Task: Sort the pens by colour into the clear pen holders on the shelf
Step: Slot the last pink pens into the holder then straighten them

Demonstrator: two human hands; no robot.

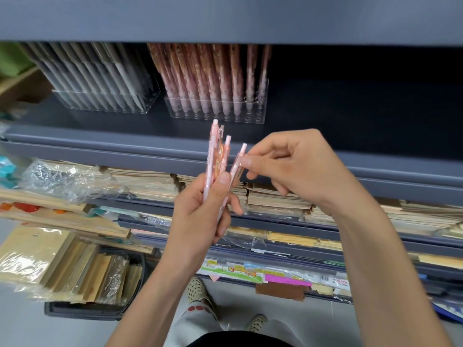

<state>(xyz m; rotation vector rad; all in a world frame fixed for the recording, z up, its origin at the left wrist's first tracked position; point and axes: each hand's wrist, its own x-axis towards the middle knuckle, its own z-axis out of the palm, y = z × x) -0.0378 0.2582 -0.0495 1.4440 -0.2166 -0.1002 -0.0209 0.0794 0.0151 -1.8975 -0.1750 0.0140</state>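
Upper left on shelf (325, 116): grey-pen holder (105, 98), just right of it pink-pen holder (215, 112). Centre frame: left hand (198, 219) grips pink pens (213, 156) upright; right hand (295, 166) pinches top of rightmost pen (238, 160) in bunch.

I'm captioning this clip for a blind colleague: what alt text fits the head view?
A person's left hand holds a small bunch of pink pens upright while the right hand pinches the top of one. Behind, on a dark grey shelf, stand a pink-pen holder and a grey-pen holder, both clear.
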